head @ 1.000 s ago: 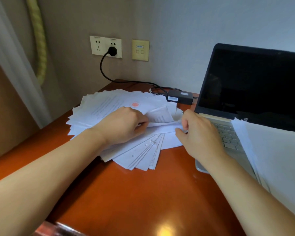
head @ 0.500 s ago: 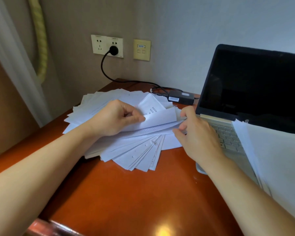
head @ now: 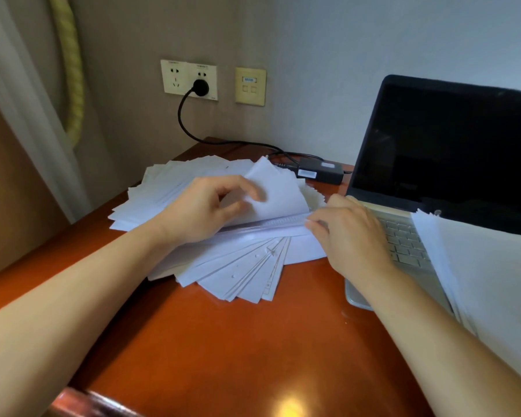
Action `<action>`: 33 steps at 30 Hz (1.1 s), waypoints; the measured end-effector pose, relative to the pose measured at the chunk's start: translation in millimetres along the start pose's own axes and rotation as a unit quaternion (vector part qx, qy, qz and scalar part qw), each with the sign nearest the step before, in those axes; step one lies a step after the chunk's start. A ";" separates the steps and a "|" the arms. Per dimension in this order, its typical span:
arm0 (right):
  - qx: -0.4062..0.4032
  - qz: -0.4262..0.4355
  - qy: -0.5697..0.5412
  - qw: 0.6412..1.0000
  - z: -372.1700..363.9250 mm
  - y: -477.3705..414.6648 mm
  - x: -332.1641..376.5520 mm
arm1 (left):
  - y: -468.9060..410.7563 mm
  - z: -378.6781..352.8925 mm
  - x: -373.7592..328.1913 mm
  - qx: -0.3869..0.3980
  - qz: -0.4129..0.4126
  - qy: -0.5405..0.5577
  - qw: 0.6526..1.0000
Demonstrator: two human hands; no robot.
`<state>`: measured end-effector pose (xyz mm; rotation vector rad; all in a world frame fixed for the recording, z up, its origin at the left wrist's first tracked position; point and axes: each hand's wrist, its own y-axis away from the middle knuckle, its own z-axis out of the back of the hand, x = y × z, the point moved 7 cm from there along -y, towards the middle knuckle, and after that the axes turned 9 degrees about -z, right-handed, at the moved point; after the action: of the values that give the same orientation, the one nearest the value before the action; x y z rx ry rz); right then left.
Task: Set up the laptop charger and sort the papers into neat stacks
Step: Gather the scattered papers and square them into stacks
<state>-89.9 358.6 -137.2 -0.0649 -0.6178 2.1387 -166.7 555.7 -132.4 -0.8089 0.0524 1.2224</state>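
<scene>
My left hand (head: 205, 212) pinches a white sheet (head: 280, 191) up from the fanned pile of white printed papers (head: 238, 266) on the red-brown wooden desk (head: 223, 341), freeing it for stacking. My right hand (head: 352, 236) steadies the pile's edge, its grip too blurred to tell. The black charger brick (head: 319, 173) lies behind the pile. The sheet stands higher than half a second ago.

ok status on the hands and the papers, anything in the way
Left hand pinches a lifted sheet; right hand at the papers' edge, grip unclear. Papers fanned out, unstacked. Second stack lies on laptop.
</scene>
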 end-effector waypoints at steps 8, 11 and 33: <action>-0.051 0.014 -0.058 0.997 9.1 -1.6 1.9 | -2.3 -15.6 -14.3 0.084 -0.030 -0.072 0.993; -0.068 -0.002 -0.102 0.992 16.2 0.3 3.2 | -2.9 -8.7 -6.9 0.058 0.011 -0.058 0.997; 0.106 -0.276 -0.662 0.689 0.4 -24.4 -15.6 | -37.4 22.6 8.0 -0.143 0.228 0.160 0.950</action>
<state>-62.2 358.2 -128.6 1.7043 -0.9698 1.3172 -140.5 571.3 -100.1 -1.2959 0.3504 1.5422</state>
